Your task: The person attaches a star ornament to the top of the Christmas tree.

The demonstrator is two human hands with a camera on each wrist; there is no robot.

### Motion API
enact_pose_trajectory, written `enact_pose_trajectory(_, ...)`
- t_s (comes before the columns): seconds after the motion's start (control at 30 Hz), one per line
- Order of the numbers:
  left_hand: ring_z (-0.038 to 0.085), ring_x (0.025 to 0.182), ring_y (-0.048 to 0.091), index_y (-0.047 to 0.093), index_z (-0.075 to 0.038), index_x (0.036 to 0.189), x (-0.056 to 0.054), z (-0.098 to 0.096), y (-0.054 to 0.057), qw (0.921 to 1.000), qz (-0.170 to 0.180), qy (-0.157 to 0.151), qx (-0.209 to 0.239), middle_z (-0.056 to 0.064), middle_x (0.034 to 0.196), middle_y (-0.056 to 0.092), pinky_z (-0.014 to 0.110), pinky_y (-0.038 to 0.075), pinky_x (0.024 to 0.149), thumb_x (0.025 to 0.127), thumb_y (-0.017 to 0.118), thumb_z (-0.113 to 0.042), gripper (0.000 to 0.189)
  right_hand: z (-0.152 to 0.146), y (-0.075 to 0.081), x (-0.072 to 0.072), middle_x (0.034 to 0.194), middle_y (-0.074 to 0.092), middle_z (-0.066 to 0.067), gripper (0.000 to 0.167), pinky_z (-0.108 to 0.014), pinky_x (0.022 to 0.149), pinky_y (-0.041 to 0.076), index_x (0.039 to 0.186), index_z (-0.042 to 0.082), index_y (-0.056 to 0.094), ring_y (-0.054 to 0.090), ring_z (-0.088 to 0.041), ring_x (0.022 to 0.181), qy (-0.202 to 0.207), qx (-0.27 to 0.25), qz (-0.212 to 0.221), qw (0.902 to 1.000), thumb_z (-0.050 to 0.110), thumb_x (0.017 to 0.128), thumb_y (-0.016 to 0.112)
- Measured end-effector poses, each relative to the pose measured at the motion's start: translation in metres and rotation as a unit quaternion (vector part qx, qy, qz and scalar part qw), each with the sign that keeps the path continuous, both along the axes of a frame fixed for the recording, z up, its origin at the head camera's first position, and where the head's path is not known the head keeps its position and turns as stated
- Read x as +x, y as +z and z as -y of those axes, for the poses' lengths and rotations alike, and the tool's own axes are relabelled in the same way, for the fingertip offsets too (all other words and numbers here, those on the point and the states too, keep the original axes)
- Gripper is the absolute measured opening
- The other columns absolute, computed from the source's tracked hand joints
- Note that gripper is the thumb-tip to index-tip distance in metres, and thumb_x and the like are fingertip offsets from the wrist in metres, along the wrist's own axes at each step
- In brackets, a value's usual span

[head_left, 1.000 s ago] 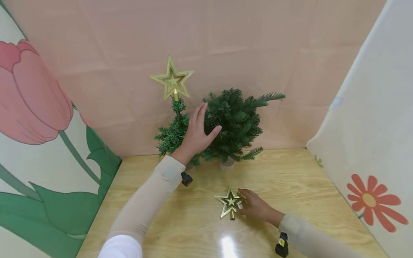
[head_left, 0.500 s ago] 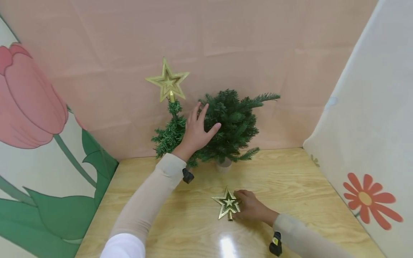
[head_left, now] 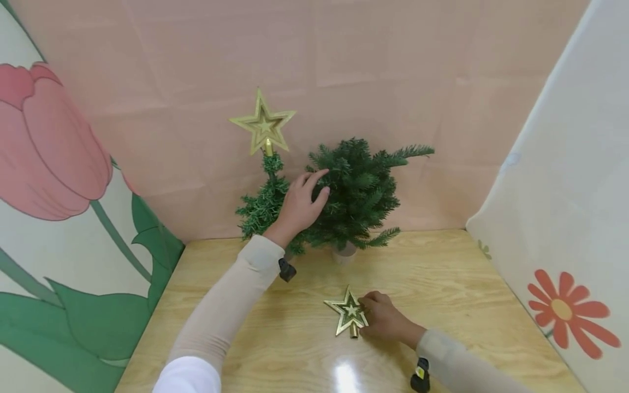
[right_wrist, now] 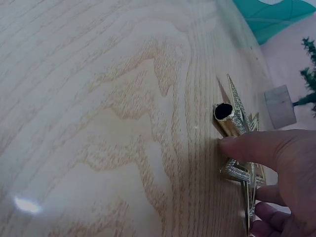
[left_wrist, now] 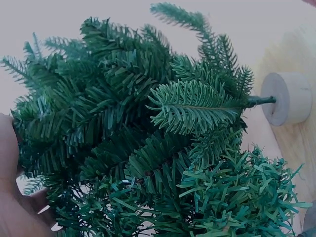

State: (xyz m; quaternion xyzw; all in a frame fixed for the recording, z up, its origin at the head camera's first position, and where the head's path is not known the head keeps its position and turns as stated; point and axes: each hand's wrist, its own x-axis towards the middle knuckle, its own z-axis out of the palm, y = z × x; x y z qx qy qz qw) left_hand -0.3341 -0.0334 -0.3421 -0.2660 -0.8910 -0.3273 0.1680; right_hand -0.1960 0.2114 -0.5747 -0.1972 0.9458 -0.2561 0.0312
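In the head view my left hand (head_left: 303, 204) is at the upper left side of a dark green artificial Christmas tree (head_left: 363, 185), fingers loosely bent with a gap to the thumb. In the left wrist view the thumb (left_wrist: 7, 153) lies beside the needles, and foliage hides the fingertips. My right hand (head_left: 385, 318) pinches the right side of a gold star tree topper (head_left: 351, 310), low over the table. Its thumb (right_wrist: 247, 148) is next to the hollow gold tube (right_wrist: 228, 118) in the right wrist view, the other fingers lying along the far side.
A smaller, lighter green tree (head_left: 265, 207) stands left of the dark one, with another gold star (head_left: 264, 123) upright on its top. The dark tree has a round pale base (head_left: 345, 252). A pink cloth backdrop (head_left: 368, 82) rises behind the wooden table (head_left: 442, 284).
My left hand's fingers have bent and drawn closer to the thumb, over the dark tree's foliage. The right hand's fingers have drawn in at the star's right side; the star has hardly moved.
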Motion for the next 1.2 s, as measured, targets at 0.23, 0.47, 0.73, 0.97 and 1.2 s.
enact_pose_trajectory(0.23, 0.026, 0.135, 0.037, 0.038, -0.039, 0.148, -0.002, 0.001, -0.002, 0.9999, -0.005, 0.006, -0.009, 0.002, 0.145, 0.041, 0.051, 0.033, 0.107, 0.104, 0.034, -0.048, 0.045, 0.0, 0.002, -0.003, 0.109, 0.051, -0.008, 0.078, -0.038, 0.078, 0.044, 0.129, -0.002, 0.057, 0.043, -0.023, 0.097, -0.007, 0.025, -0.002, 0.9997, 0.031, 0.066, 0.089)
enact_pose_trajectory(0.47, 0.024, 0.135, 0.037, 0.042, -0.035, 0.147, -0.002, 0.002, -0.003, 0.9999, -0.009, 0.008, -0.004, 0.001, 0.143, 0.044, 0.048, 0.035, 0.107, 0.105, 0.033, -0.047, 0.045, 0.001, 0.001, -0.007, 0.1, 0.053, -0.007, 0.069, -0.039, 0.075, 0.042, 0.112, 0.004, 0.059, 0.045, -0.022, 0.09, -0.02, 0.029, -0.005, 0.9994, 0.035, 0.061, 0.092)
enact_pose_trajectory(0.73, 0.024, 0.134, 0.038, 0.044, -0.034, 0.146, -0.002, 0.003, -0.004, 0.9999, -0.008, 0.008, 0.001, 0.001, 0.142, 0.045, 0.048, 0.037, 0.106, 0.105, 0.034, -0.046, 0.044, -0.006, -0.001, -0.016, 0.088, 0.049, -0.007, 0.044, -0.032, 0.067, 0.038, 0.101, 0.004, 0.055, 0.044, -0.02, 0.08, -0.006, -0.072, 0.084, 0.9938, 0.021, 0.073, 0.085)
enact_pose_trajectory(0.97, 0.025, 0.134, 0.038, 0.046, -0.032, 0.146, -0.001, 0.003, -0.003, 0.9999, -0.011, 0.005, 0.002, 0.002, 0.141, 0.046, 0.048, 0.037, 0.106, 0.105, 0.035, -0.045, 0.044, -0.01, 0.005, -0.019, 0.095, 0.06, -0.006, 0.024, -0.036, 0.074, 0.047, 0.101, 0.005, 0.06, 0.055, -0.024, 0.089, 0.004, -0.1, 0.097, 0.9902, 0.002, 0.081, 0.074)
enact_pose_trajectory(1.2, 0.023, 0.133, 0.039, 0.048, -0.03, 0.145, -0.001, 0.003, -0.004, 0.9999, -0.013, 0.006, 0.004, 0.002, 0.14, 0.047, 0.047, 0.038, 0.105, 0.105, 0.035, -0.044, 0.044, -0.013, 0.026, -0.024, 0.097, 0.065, -0.004, 0.016, -0.038, 0.075, 0.052, 0.1, 0.007, 0.065, 0.061, -0.022, 0.092, 0.015, -0.092, 0.066, 0.9934, -0.003, 0.089, 0.06)
